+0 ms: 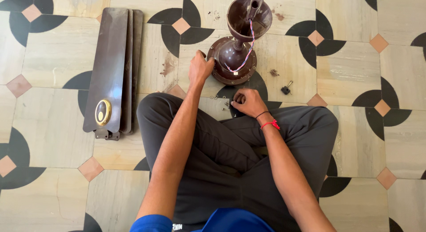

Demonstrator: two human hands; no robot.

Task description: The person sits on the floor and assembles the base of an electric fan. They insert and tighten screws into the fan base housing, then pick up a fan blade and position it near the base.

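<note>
A brown ceiling fan motor (pixel 230 59) stands on the tiled floor in front of my crossed legs, with its rod and cup-shaped canopy (pixel 248 14) rising from it. A red, white and blue wire (pixel 249 43) hangs from the canopy down to the motor. My left hand (pixel 199 68) grips the motor's left rim. My right hand (pixel 248 102) rests on the floor just below the motor, fingers curled over several small screws (pixel 223 103); what it pinches is hidden.
Three brown fan blades (pixel 113 72) lie stacked on the floor at left, with a gold oval badge near their bracket end. A small dark metal part (pixel 286 88) lies right of the motor. My legs in grey trousers (pixel 230 152) fill the lower middle.
</note>
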